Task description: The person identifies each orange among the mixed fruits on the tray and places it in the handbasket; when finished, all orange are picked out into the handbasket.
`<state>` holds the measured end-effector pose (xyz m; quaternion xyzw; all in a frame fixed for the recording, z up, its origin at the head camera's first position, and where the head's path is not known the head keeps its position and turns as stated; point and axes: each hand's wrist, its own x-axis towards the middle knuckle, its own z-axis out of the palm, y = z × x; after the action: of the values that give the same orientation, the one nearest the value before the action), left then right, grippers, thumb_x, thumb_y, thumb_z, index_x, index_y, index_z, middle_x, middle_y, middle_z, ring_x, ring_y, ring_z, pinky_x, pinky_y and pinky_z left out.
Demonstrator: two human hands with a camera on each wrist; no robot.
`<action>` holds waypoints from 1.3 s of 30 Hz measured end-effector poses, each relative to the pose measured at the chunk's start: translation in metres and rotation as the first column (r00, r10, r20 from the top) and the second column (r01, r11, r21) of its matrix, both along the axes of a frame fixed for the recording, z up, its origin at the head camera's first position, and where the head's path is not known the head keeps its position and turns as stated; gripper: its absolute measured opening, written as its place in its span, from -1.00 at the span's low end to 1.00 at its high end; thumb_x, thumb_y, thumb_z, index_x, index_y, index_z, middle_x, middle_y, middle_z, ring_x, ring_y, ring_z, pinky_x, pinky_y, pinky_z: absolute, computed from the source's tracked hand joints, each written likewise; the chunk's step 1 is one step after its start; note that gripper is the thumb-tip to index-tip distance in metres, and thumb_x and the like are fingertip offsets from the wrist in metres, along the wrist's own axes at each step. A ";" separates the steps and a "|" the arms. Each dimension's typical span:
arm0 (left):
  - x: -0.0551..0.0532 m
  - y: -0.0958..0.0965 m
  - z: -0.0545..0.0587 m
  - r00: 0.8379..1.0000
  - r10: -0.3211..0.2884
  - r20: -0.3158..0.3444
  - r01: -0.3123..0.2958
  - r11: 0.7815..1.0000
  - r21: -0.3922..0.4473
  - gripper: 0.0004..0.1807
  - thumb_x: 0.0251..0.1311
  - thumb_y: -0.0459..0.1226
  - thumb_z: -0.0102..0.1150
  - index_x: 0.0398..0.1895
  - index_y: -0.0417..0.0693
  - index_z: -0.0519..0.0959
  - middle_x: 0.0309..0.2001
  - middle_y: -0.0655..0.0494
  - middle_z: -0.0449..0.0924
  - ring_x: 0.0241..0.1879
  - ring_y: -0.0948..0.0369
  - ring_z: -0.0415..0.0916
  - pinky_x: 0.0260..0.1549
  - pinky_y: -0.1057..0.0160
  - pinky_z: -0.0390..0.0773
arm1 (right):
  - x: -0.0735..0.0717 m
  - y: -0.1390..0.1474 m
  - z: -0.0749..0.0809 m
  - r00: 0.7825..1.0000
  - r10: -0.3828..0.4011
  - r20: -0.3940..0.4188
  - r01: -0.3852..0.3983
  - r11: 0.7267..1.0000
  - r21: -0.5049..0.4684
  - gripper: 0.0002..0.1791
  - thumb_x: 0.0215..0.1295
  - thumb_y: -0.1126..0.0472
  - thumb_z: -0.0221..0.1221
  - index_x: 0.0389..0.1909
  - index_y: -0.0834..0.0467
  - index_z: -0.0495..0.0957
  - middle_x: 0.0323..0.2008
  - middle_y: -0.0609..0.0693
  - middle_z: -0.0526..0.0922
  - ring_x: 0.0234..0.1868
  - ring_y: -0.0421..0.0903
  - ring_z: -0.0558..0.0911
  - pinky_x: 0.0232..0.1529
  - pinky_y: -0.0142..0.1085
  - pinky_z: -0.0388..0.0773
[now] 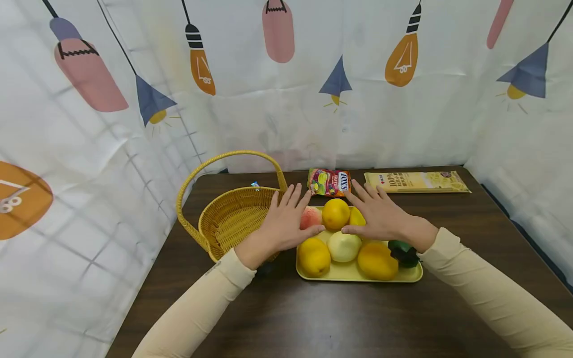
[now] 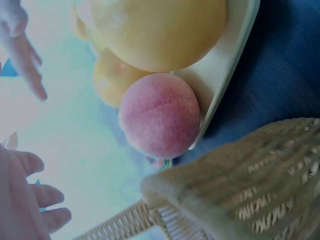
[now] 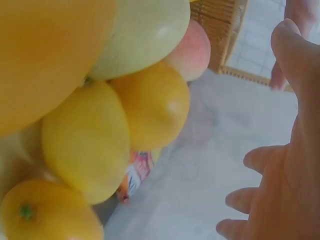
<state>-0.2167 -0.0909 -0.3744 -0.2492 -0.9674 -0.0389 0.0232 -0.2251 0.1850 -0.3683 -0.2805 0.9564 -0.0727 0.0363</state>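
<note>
In the head view my left hand (image 1: 286, 223) hovers with spread fingers between the wicker basket (image 1: 235, 226) and the yellow tray (image 1: 358, 280), close over the peach (image 1: 309, 217). My right hand (image 1: 385, 216) is spread the same way above the tray's right half. Both hold nothing, thumbs pointing at each other. On the tray are an orange (image 1: 335, 214), a pale green round fruit (image 1: 343, 247), a yellow fruit (image 1: 314, 257), a larger orange-yellow fruit (image 1: 377, 261) and a dark green item (image 1: 404, 253). The right wrist view shows another orange (image 3: 50, 215), partly hidden by my right hand in the head view.
A FOX'S candy bag (image 1: 329, 183) lies behind the tray. Right of it, a long yellow packet (image 1: 416, 182) lies along the table's back edge. The basket's tall handle (image 1: 181, 199) arches up at the left. A printed curtain (image 1: 286, 114) encloses the dark table (image 1: 313, 318).
</note>
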 end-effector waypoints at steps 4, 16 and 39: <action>0.007 -0.019 0.005 0.999 0.029 -0.043 -0.024 0.994 0.103 -0.04 0.26 0.40 -0.27 0.58 0.08 -0.03 0.56 -0.03 -0.15 0.53 0.00 -0.24 0.41 -0.16 -0.15 | -0.005 0.019 0.000 0.999 -0.039 0.020 0.039 0.999 -0.020 0.11 0.20 -0.54 -0.07 0.57 0.09 -0.08 0.53 0.25 -0.22 0.48 0.37 -0.11 0.38 0.27 -0.24; 0.024 -0.089 0.007 0.829 0.196 -0.524 0.154 0.820 0.551 -0.58 0.30 -0.18 0.15 0.15 -0.21 0.56 0.21 -0.11 0.48 0.28 -0.04 0.34 0.23 -0.05 0.33 | -0.020 0.072 -0.023 0.985 -0.154 0.079 0.159 0.985 -0.071 0.01 0.22 -0.38 0.13 0.50 0.18 0.13 0.46 0.37 0.01 0.39 0.41 0.11 0.21 0.31 0.20; 0.044 -0.143 -0.028 0.763 0.647 0.013 -0.064 0.056 0.996 -0.74 0.28 -0.48 0.01 -0.01 -0.45 0.49 0.00 -0.17 0.47 -0.06 0.23 0.40 -0.08 0.34 0.30 | -0.025 0.096 -0.066 0.979 -0.144 0.146 0.179 0.948 -0.263 0.05 0.03 -0.14 0.43 0.43 0.28 0.18 0.22 0.36 0.34 -0.03 0.16 0.52 -0.15 0.03 0.51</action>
<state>-0.1726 -0.2335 -0.4022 0.0832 -0.7014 -0.5800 0.4058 -0.2502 0.2805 -0.4345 -0.1985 0.9527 -0.2245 0.0508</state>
